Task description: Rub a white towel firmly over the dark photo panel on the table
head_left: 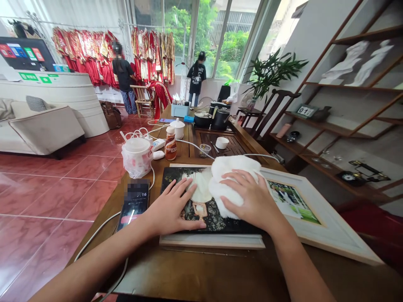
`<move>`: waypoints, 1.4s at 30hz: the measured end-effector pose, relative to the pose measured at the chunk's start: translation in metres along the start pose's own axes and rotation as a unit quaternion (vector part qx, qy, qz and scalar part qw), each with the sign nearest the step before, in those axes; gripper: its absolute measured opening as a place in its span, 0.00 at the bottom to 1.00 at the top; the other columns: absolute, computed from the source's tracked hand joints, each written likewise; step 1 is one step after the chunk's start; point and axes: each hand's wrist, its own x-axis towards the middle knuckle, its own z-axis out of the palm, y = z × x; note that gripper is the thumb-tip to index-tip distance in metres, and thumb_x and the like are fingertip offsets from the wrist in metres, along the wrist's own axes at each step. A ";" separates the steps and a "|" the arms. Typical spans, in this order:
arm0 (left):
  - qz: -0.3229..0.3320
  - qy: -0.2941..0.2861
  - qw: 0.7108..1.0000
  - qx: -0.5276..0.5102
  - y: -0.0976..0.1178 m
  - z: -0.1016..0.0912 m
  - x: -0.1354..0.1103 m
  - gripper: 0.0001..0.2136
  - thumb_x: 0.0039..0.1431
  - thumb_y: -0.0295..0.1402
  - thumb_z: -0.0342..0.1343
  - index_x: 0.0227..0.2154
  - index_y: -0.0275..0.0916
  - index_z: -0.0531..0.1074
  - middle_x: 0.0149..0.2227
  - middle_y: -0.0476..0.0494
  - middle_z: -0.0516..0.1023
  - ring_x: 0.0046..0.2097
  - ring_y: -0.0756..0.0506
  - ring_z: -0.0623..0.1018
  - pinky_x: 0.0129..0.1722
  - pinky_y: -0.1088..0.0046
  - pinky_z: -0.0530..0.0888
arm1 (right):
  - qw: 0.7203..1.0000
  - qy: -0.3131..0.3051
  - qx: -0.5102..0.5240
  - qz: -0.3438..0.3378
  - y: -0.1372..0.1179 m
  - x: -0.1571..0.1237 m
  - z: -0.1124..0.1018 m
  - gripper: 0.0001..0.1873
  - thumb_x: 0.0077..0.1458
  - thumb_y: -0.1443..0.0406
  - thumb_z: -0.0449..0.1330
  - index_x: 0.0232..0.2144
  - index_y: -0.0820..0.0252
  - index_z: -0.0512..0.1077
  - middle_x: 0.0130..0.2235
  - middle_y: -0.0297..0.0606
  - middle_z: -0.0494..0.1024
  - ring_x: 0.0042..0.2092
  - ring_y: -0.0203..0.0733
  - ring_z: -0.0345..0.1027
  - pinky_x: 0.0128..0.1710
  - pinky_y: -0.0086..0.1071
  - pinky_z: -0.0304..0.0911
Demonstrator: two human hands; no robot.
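A dark photo panel with a figure in a white gown lies on the table, on top of a pale frame whose front edge shows. My left hand rests flat on the panel's left part, fingers spread, holding nothing. Under my right hand is a fluffy white cloth, pressed against the panel's right side with the fingers curved over it. Beside it on the right lies a white picture frame with a photo of people on grass.
A phone with a cable lies left of the panel. Behind stand a bag-lined bin, a Nescafe bottle, a lidded white jar and a white cup. Two people stand near red garments. Shelves rise at right.
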 end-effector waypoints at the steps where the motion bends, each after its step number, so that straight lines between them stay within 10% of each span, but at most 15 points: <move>1: 0.000 0.000 1.000 -0.001 0.000 0.000 0.000 0.47 0.55 0.66 0.47 0.68 0.38 0.48 0.70 0.36 0.46 0.70 0.37 0.47 0.68 0.53 0.46 | 1.000 0.006 -0.016 0.014 0.004 0.000 0.001 0.18 0.57 0.54 0.55 0.47 0.51 0.72 0.55 0.38 0.74 0.59 0.57 0.60 0.56 0.59 0.48; 18: 0.011 0.014 1.000 0.003 0.001 0.000 0.000 0.46 0.55 0.65 0.48 0.67 0.36 0.52 0.69 0.34 0.51 0.70 0.36 0.48 0.68 0.52 0.48 | 0.989 -0.028 0.102 -0.100 -0.040 0.000 -0.007 0.16 0.52 0.54 0.59 0.45 0.45 0.73 0.55 0.33 0.73 0.61 0.55 0.56 0.61 0.58 0.38; 32: -0.002 0.000 1.000 -0.005 0.000 0.000 0.000 0.47 0.54 0.66 0.47 0.68 0.38 0.48 0.70 0.36 0.47 0.70 0.36 0.47 0.68 0.51 0.47 | 0.999 0.009 -0.034 0.019 0.011 -0.002 0.001 0.16 0.57 0.54 0.55 0.45 0.50 0.73 0.55 0.38 0.74 0.58 0.57 0.60 0.55 0.61 0.48; 42: 0.005 0.012 1.000 -0.001 0.000 0.000 -0.001 0.47 0.54 0.66 0.47 0.67 0.36 0.52 0.69 0.34 0.51 0.70 0.35 0.47 0.68 0.52 0.47 | 0.992 -0.031 0.087 -0.090 -0.040 0.001 -0.007 0.15 0.53 0.54 0.59 0.44 0.44 0.74 0.55 0.34 0.73 0.61 0.56 0.56 0.60 0.60 0.38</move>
